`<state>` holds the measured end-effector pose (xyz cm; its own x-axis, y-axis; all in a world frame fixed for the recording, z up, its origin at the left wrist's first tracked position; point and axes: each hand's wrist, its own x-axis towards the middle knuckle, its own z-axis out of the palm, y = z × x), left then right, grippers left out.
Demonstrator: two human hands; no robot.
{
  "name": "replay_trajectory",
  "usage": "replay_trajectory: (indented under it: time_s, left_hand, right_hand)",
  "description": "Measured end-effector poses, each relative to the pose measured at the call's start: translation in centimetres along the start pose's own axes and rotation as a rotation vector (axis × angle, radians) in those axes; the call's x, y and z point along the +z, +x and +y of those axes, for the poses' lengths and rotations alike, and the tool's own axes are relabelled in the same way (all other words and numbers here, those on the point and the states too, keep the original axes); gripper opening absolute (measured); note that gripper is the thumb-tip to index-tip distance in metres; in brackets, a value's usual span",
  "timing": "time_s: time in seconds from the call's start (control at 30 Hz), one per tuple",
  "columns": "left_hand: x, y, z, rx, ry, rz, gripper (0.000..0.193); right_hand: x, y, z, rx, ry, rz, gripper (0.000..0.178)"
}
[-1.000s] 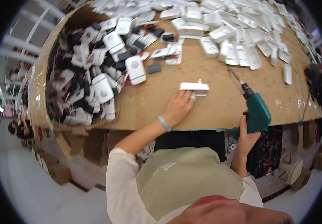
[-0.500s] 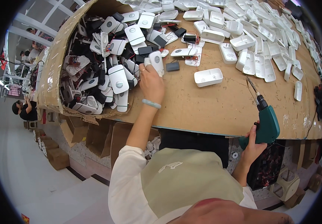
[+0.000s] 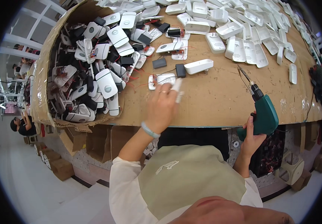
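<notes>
My right hand [image 3: 253, 140] grips a green pistol-shaped soldering gun [image 3: 267, 115], a finger at its trigger and its metal tip [image 3: 245, 74] pointing up and away over the table. My left hand [image 3: 163, 106] reaches over the table with fingers apart, slightly blurred, a white wrap on one fingertip. Just beyond its fingers lies a white cover [image 3: 164, 79], inner side up, with a small red circuit board [image 3: 154, 79] and wires. A black block [image 3: 180, 70] sits beside that cover, against a white plastic shell [image 3: 199, 66] tipped on its side.
A cardboard carton [image 3: 41, 86] on its side at the left holds a heap of white covers [image 3: 106, 83] with black blocks and wires. Another black block [image 3: 159, 63] lies nearby. White shells [image 3: 249, 52] are piled across the far right. A person [image 3: 26, 123] sits far left.
My left hand has moved right from the heap and let go of the cover, which now lies wired side up. The white shell is tipped over. The soldering gun stays in my right hand.
</notes>
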<state>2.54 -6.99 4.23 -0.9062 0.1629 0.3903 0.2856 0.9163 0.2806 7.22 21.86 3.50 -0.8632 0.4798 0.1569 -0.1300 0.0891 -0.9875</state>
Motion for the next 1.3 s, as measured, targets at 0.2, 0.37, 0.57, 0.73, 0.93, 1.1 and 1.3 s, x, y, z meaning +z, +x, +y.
replay_trajectory:
  time_s: [0.2,0.37,0.57,0.73,0.93,1.1,1.3]
  left_hand:
    - [6.8,7.8,1.5,0.253,0.154,0.000,0.009]
    - [6.6,1.5,2.9,0.388,0.079,0.024,0.005]
    - [6.3,-0.4,0.9,0.455,0.058,0.005,0.008]
    - [7.3,0.4,1.4,0.510,0.052,-0.014,0.011]
    - [2.0,-3.6,1.7,-0.326,-0.206,0.070,0.028]
    - [2.5,-3.7,-3.9,-0.501,-0.124,0.139,0.071]
    - [4.0,0.6,-5.9,-0.567,-0.306,0.355,0.071]
  right_hand:
    - [0.0,-0.6,-0.2,-0.005,0.019,-0.011,0.028]
    - [-1.6,-1.4,0.0,-0.025,0.036,0.072,0.030]
    - [-1.0,-0.7,0.6,0.020,-0.015,0.017,0.029]
    - [-0.5,-1.6,0.2,-0.007,-0.008,-0.001,0.029]
    - [0.3,-2.0,-0.5,0.015,0.056,-0.003,0.027]
    - [-0.1,-2.4,-0.1,0.014,-0.003,-0.049,0.030]
    - [0.5,-2.9,-0.4,-0.006,-0.005,-0.116,0.031]
